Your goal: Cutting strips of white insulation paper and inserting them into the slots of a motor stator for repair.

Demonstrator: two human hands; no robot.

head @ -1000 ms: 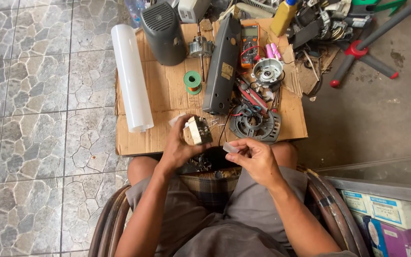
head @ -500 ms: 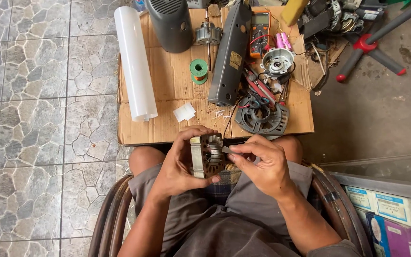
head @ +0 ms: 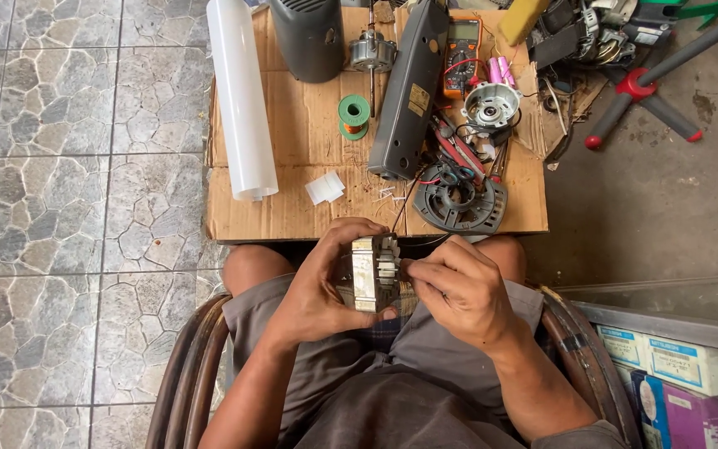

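left hand (head: 317, 287) fingers gripping motor stator (head: 373, 273) over lap; right hand (head: 459, 287) fingers pinched closed on its side, near cardboard (head: 292, 125) front edge.

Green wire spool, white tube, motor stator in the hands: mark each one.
Green wire spool (head: 354, 111), head view, on its top flange.
White tube (head: 240, 91), head view, mid-length on its side.
Motor stator (head: 369, 273), head view, on its pale metal core.
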